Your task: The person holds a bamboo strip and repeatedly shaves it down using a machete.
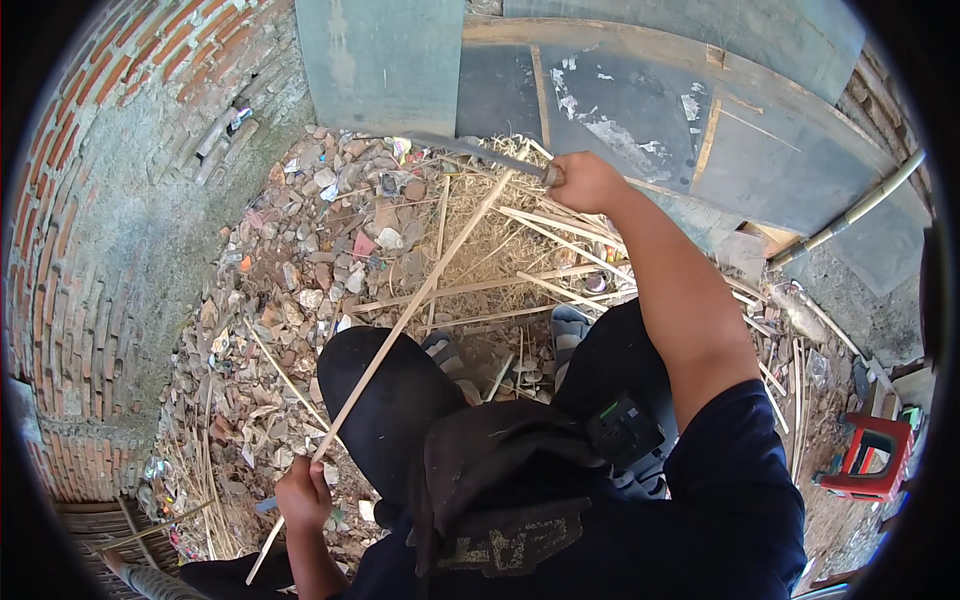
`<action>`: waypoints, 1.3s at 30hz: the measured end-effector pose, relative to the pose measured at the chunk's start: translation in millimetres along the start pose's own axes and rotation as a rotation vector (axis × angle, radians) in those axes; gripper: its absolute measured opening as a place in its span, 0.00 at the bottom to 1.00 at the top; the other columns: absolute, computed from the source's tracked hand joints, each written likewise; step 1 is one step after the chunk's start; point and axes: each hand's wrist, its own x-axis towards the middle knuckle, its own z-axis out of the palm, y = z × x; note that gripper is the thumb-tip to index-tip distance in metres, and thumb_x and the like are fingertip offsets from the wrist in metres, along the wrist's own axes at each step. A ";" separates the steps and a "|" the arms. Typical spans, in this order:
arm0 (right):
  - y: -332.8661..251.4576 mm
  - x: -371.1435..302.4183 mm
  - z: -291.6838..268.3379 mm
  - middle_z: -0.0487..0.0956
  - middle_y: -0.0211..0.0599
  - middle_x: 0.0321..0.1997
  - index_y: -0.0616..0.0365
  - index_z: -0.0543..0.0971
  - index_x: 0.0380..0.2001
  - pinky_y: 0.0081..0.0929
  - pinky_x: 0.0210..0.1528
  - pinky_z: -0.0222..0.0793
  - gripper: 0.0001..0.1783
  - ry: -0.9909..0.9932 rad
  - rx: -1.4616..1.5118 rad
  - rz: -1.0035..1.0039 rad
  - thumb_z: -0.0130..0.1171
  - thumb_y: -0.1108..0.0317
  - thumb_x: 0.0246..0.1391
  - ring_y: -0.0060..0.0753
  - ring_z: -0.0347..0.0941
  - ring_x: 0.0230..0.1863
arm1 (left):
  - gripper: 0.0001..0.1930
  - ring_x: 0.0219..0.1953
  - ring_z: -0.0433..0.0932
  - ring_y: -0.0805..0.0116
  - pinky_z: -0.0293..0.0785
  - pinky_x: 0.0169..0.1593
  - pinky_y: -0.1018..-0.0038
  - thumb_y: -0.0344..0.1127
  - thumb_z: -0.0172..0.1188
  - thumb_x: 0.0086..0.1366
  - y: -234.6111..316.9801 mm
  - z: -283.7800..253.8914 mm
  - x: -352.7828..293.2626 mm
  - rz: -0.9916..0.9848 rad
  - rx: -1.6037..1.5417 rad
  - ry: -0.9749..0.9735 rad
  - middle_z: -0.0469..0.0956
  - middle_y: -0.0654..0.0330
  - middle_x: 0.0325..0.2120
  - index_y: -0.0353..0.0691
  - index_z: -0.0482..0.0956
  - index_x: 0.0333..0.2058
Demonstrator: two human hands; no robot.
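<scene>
My left hand (303,497), at the lower left, is closed around a long pale bamboo strip (400,325). The strip slants up and to the right across my bent knee, its far end beside the blade. In my right hand (590,183), farther out, is the handle of a machete (478,152). Its long, dark blade points left and lies over or against the strip's far end; whether they touch I cannot tell. Several more bamboo strips (570,240) and a heap of thin shavings (470,260) lie on the ground beneath.
Broken bricks and stones (310,270) cover the ground. A brick wall (100,250) rises at the left, dark panels (625,110) at the far side. A bamboo pole (850,212) leans at right, above a red plastic stool (868,458). A black device (625,430) rests by my thigh.
</scene>
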 end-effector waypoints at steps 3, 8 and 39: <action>-48.6 -6.3 -5.8 0.82 0.47 0.34 0.50 0.83 0.36 0.48 0.44 0.73 0.12 -0.088 -0.057 -0.104 0.57 0.62 0.48 0.52 0.79 0.39 | 0.17 0.20 0.73 0.38 0.66 0.23 0.49 0.44 0.44 0.74 0.0 0.4 -7.9 -0.011 -0.012 0.027 0.72 0.45 0.16 0.38 0.68 0.30; 27.9 13.9 13.3 0.83 0.48 0.37 0.54 0.82 0.38 0.45 0.45 0.73 0.16 0.146 0.030 0.040 0.61 0.60 0.46 0.52 0.79 0.41 | 0.17 0.21 0.72 0.36 0.65 0.24 0.49 0.43 0.44 0.74 -9.9 15.8 -13.3 0.000 -0.033 0.082 0.71 0.44 0.17 0.37 0.68 0.29; -55.6 -17.4 -25.5 0.83 0.46 0.30 0.53 0.82 0.39 0.43 0.41 0.76 0.16 0.286 0.185 -0.041 0.65 0.57 0.50 0.49 0.81 0.36 | 0.22 0.21 0.63 0.78 0.60 0.25 0.72 0.48 0.48 0.75 50.4 7.4 -16.8 -0.260 -0.713 -0.214 0.66 0.66 0.15 0.36 0.71 0.26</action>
